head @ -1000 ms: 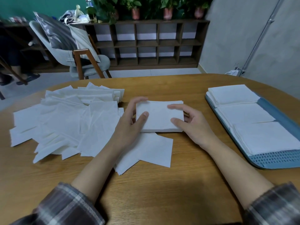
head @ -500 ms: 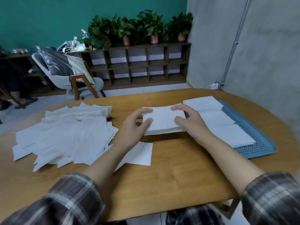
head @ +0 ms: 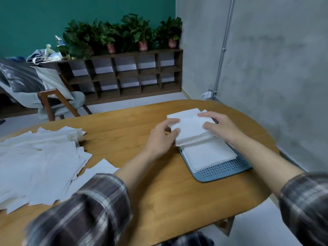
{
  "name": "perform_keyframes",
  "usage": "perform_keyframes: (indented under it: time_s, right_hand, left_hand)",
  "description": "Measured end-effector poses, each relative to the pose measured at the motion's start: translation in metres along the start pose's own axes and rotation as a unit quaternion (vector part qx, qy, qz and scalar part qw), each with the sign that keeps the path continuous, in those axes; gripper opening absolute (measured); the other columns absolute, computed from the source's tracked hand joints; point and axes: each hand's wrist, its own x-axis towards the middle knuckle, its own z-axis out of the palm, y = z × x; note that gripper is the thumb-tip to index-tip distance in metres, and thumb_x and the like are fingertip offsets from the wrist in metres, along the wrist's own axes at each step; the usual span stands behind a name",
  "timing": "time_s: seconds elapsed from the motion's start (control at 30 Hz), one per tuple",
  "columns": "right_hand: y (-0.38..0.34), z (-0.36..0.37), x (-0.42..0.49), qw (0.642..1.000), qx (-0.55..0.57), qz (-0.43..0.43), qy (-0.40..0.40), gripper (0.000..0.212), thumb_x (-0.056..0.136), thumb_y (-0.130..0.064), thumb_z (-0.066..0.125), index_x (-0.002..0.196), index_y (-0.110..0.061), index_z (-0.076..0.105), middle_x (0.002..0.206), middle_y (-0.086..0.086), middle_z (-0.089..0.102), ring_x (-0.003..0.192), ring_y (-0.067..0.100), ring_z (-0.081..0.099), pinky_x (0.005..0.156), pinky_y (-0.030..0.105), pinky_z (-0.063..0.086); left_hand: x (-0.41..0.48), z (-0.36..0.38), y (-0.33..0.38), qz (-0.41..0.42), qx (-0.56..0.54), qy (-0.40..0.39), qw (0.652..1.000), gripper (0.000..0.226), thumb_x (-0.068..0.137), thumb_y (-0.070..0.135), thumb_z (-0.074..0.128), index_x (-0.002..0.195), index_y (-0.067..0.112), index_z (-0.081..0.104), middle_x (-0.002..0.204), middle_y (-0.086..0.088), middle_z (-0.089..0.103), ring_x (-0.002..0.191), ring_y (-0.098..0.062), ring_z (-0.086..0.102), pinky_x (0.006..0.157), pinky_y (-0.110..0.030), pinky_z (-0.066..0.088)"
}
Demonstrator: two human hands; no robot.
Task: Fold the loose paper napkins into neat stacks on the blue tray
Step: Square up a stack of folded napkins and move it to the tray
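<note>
Behind the rounded wooden desk [head: 150, 201] stand a teal wall [head: 35, 18], a low shelf [head: 124, 73] topped with potted plants [head: 127, 32], and a grey concrete corner. Both hands hold one stack of folded napkins [head: 191, 128] over the middle of the blue tray [head: 221, 173]. The left hand [head: 159, 137] pinches its left edge with the thumb on top, and the right hand [head: 220, 126] curls over its right side. Whether the underside already rests on the tray I cannot tell. A finished stack [head: 209, 155] lies on the near part of the tray, just beside the held one, and another white edge shows beyond it at the far end.

The step, as I judge it, is setting this stack into the gap between them. To do it well, lower it level and line its near edge up parallel with the finished stack, without overlap. Then draw the fingers out sideways so the bottom sheets neither drag nor fan. A light press on top would square it. The loose napkins [head: 35, 166] lie heaped at the desk's left.
</note>
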Motion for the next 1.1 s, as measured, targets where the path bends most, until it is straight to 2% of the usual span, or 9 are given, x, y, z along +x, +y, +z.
perform_keyframes:
  time_s: [0.07, 0.2, 0.4, 0.6, 0.73, 0.8, 0.9, 1.0, 1.1]
  right_hand:
    - [0.014, -0.003, 0.009, 1.0, -0.007, 0.011, 0.021, 0.04, 0.094, -0.009, 0.07, 0.13, -0.026, 0.073, 0.141, -0.014, 0.062, 0.134, 0.008, 0.053, 0.106, 0.025, 0.039]
    - [0.037, -0.007, 0.02, 0.997, -0.011, 0.03, 0.064, 0.034, 0.091, -0.018, 0.075, 0.122, -0.032, 0.077, 0.132, -0.007, 0.069, 0.125, 0.013, 0.06, 0.097, 0.031, 0.046]
    - [0.055, -0.005, 0.022, 0.998, -0.018, 0.041, 0.054, 0.034, 0.09, -0.026, 0.079, 0.122, -0.038, 0.076, 0.131, -0.005, 0.069, 0.123, 0.014, 0.061, 0.106, 0.036, 0.047]
    - [0.047, -0.002, 0.013, 0.994, -0.098, 0.026, 0.036, 0.039, 0.095, -0.028, 0.072, 0.133, -0.036, 0.071, 0.132, -0.018, 0.061, 0.127, 0.007, 0.052, 0.1, 0.028, 0.039]
    - [0.038, 0.003, 0.012, 0.974, -0.217, -0.042, 0.04, 0.043, 0.098, -0.021, 0.068, 0.141, -0.024, 0.066, 0.151, -0.005, 0.049, 0.141, 0.018, 0.038, 0.107, 0.022, 0.025]
    - [0.031, 0.008, 0.017, 0.959, -0.265, -0.096, 0.014, 0.047, 0.103, -0.022, 0.061, 0.15, -0.021, 0.057, 0.164, -0.005, 0.038, 0.152, 0.017, 0.028, 0.118, 0.028, 0.023]
    - [0.028, 0.015, 0.029, 0.936, -0.329, -0.11, -0.053, 0.055, 0.112, -0.029, 0.045, 0.164, -0.015, 0.034, 0.176, 0.0, 0.015, 0.163, 0.019, 0.008, 0.129, 0.037, 0.01]
    - [0.035, 0.019, 0.035, 0.918, -0.372, -0.06, -0.126, 0.061, 0.115, -0.038, 0.028, 0.169, -0.018, 0.009, 0.177, -0.004, -0.006, 0.162, 0.013, -0.01, 0.133, 0.042, 0.002]
    - [0.046, 0.024, 0.032, 0.923, -0.357, -0.04, -0.138, 0.061, 0.115, -0.041, 0.02, 0.169, -0.021, 0.002, 0.175, -0.008, -0.012, 0.16, 0.007, -0.013, 0.132, 0.034, -0.005]
  left_hand:
    - [0.007, 0.008, -0.005, -0.003, 0.009, -0.003, 1.0, 0.028, 0.105, 0.026, 0.066, 0.132, 0.032, 0.068, 0.106, -0.013, 0.071, 0.061, -0.011, 0.067, 0.07, -0.033, 0.063]
    - [0.02, 0.019, -0.017, -0.008, 0.031, 0.0, 0.999, 0.026, 0.103, 0.028, 0.067, 0.128, 0.036, 0.069, 0.1, -0.004, 0.072, 0.067, -0.009, 0.068, 0.07, -0.025, 0.058]
    - [0.022, 0.024, -0.028, -0.014, 0.061, 0.005, 0.998, 0.025, 0.103, 0.034, 0.066, 0.128, 0.04, 0.069, 0.095, 0.0, 0.071, 0.077, -0.016, 0.066, 0.067, -0.018, 0.046]
    - [0.022, 0.023, -0.027, -0.011, 0.093, -0.008, 0.996, 0.025, 0.103, 0.033, 0.067, 0.127, 0.034, 0.072, 0.08, 0.001, 0.064, 0.063, -0.002, 0.053, 0.062, -0.012, 0.041]
    - [0.021, 0.027, -0.023, 0.057, 0.216, 0.035, 0.974, 0.034, 0.102, 0.035, 0.067, 0.135, 0.031, 0.069, 0.105, 0.003, 0.05, 0.095, -0.01, 0.049, 0.091, -0.029, 0.045]
    - [0.024, 0.034, -0.014, 0.116, 0.285, 0.045, 0.95, 0.043, 0.104, 0.038, 0.062, 0.145, 0.025, 0.062, 0.131, -0.001, 0.049, 0.121, -0.019, 0.047, 0.105, -0.037, 0.043]
    - [0.032, 0.045, -0.006, 0.069, 0.383, -0.053, 0.92, 0.065, 0.111, 0.047, 0.041, 0.167, 0.017, 0.026, 0.174, -0.008, 0.014, 0.161, -0.026, 0.011, 0.128, -0.045, 0.018]
    - [0.034, 0.049, -0.016, 0.002, 0.394, -0.142, 0.908, 0.073, 0.112, 0.054, 0.023, 0.169, 0.017, -0.004, 0.177, -0.003, -0.014, 0.162, -0.021, -0.016, 0.132, -0.047, -0.001]
    - [0.032, 0.051, -0.023, -0.008, 0.381, -0.154, 0.912, 0.074, 0.111, 0.057, 0.019, 0.169, 0.02, -0.008, 0.176, 0.0, -0.017, 0.162, -0.018, -0.018, 0.132, -0.051, 0.001]
